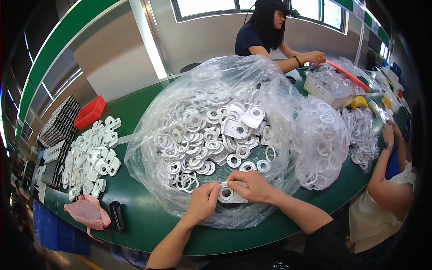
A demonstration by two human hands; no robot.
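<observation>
Both hands — left hand, right hand — on one white plastic fitting

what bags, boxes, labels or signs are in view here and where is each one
Large clear plastic bag: table centre, open, heaped with white plastic rings; both hands work at its near edge.
Smaller clear plastic bag: right of it, bulging with white rings.
White rectangular box: far right of the table, by a co-worker.
Red plastic bin: far left edge, shallow, rectangular.
Pink cloth pouch: near left, crumpled.
No readable signs or screens.

White ringed plastic part lying flat on clear bag
</observation>
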